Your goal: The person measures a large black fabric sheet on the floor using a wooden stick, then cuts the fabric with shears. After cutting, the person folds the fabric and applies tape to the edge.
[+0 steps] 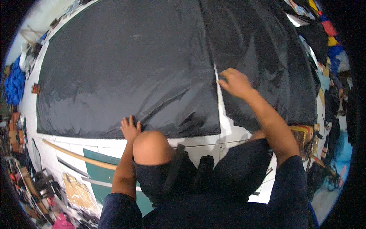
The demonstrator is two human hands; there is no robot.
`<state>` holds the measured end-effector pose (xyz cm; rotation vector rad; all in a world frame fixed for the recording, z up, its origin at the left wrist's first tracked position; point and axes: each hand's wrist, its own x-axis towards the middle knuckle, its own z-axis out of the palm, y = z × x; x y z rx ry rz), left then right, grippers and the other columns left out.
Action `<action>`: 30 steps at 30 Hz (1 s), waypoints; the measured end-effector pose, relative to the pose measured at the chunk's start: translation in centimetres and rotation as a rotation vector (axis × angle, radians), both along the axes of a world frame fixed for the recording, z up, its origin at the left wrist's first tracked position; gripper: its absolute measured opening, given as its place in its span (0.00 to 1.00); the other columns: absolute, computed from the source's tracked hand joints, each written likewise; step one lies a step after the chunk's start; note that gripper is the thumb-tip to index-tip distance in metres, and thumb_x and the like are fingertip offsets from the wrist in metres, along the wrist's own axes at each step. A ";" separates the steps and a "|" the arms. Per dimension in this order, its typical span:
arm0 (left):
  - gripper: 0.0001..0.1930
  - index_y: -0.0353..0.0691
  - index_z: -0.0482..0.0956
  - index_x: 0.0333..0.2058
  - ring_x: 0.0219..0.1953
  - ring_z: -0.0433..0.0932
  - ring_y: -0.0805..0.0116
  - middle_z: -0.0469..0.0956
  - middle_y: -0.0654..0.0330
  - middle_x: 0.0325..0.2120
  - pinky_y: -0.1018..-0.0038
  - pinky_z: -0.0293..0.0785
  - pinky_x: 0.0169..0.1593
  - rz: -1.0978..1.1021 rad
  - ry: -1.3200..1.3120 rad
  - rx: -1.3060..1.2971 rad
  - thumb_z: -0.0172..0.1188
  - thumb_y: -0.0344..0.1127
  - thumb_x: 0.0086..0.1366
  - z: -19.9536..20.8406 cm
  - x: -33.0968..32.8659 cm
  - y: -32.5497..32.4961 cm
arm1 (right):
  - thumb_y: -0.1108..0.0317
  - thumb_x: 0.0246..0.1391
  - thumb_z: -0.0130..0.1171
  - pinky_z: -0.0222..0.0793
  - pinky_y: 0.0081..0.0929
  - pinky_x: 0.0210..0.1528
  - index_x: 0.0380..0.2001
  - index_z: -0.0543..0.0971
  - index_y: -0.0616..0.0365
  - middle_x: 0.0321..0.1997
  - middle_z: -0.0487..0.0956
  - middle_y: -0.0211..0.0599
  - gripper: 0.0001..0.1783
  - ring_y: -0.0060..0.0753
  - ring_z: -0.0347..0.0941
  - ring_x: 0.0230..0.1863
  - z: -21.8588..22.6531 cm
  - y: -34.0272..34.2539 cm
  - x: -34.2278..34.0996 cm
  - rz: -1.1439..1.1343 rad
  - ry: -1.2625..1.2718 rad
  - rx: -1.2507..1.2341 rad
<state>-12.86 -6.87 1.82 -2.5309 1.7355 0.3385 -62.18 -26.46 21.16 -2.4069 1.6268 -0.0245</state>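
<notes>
A broad black sheet [114, 72], smooth and slightly shiny like coated fabric, is spread over the white floor [223, 128]. Beside it on the right lies a second black sheet [267, 57] with more folds, and a narrow white gap widens between the two toward me. My left hand [130, 129] rests on the near edge of the left sheet, fingers spread, close to my bent knee. Over the gap, near the right sheet's edge, is my right hand [236, 82]. Its fingers are bent with the thumb apart, and nothing shows between them.
A long wooden strip [76, 153], a grey metal bar [106, 184] and a green mat [100, 162] lie at the near left. Blue fabric [15, 82] is heaped at the far left. Clutter and tools [324, 164] line the right side.
</notes>
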 end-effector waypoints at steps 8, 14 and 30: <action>0.42 0.39 0.52 0.71 0.72 0.43 0.36 0.44 0.36 0.71 0.44 0.38 0.72 -0.016 0.032 -0.131 0.49 0.62 0.68 -1.0 -2.6 2.3 | 0.39 0.53 0.59 0.38 0.58 0.74 0.68 0.64 0.47 0.74 0.57 0.46 0.43 0.53 0.47 0.76 -16.0 7.6 21.8 0.445 -0.114 -0.003; 0.48 0.38 0.46 0.72 0.73 0.39 0.37 0.40 0.37 0.71 0.44 0.35 0.72 -0.025 -0.005 -0.105 0.49 0.66 0.66 -1.4 -2.8 2.5 | 0.33 0.58 0.51 0.26 0.61 0.75 0.72 0.58 0.40 0.78 0.46 0.46 0.44 0.55 0.36 0.78 -18.6 13.2 17.1 0.016 -0.109 0.084; 0.35 0.35 0.62 0.66 0.67 0.59 0.45 0.59 0.42 0.66 0.52 0.53 0.70 0.038 0.302 -0.561 0.61 0.46 0.66 5.9 -1.6 1.3 | 0.48 0.47 0.71 0.68 0.51 0.56 0.61 0.65 0.51 0.60 0.68 0.48 0.42 0.56 0.67 0.60 -8.3 3.6 1.4 -0.787 -0.060 0.024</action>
